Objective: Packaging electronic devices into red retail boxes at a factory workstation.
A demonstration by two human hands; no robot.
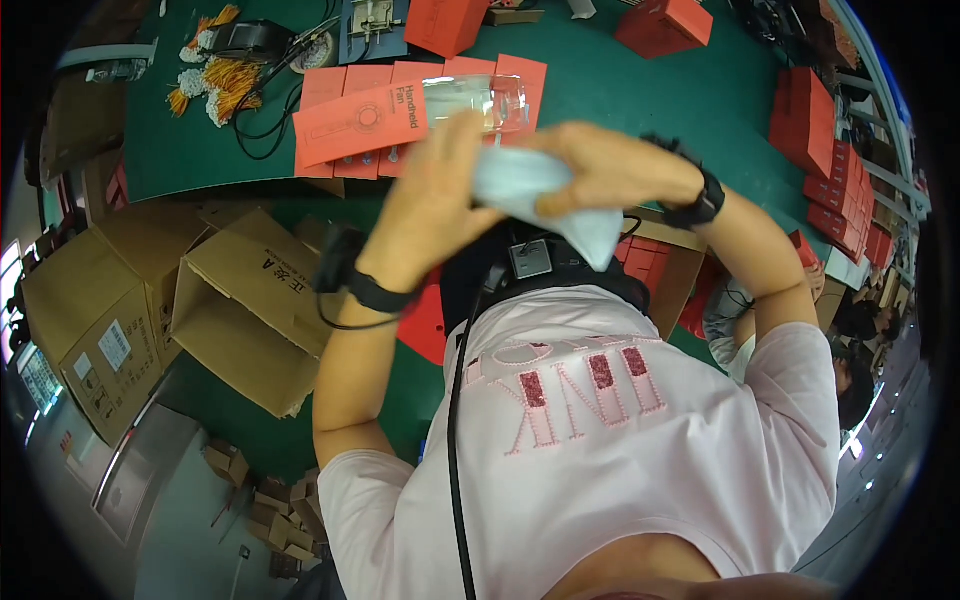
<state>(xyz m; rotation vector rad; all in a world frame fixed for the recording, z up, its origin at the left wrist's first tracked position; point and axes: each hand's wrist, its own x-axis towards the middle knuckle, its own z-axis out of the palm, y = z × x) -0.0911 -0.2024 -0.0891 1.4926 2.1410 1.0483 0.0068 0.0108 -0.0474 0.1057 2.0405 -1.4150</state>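
A pale blue, soft-looking pouch or folded sheet [525, 182] is held up between my hands, in front of my waist. My right hand [605, 172] grips it from the right, thumb across its face, and one corner hangs down below. At its left end, my left hand [430, 205] has fingers and thumb closed around it, somewhat smeared by motion. Just beyond, a clear plastic tray [455, 98] lies on the red flat boxes [320, 90] at the table's near edge. A red printed box [362, 122] rests across them, beside the tray.
Orange-and-white wire bundles [228, 85] and a black tool with a cable [255, 42] lie on the green table [200, 160], far left. Red boxes [800, 120] stack up at the right. Open cartons [250, 310] stand at the lower left. Another person's sleeve [725, 320] shows at the right.
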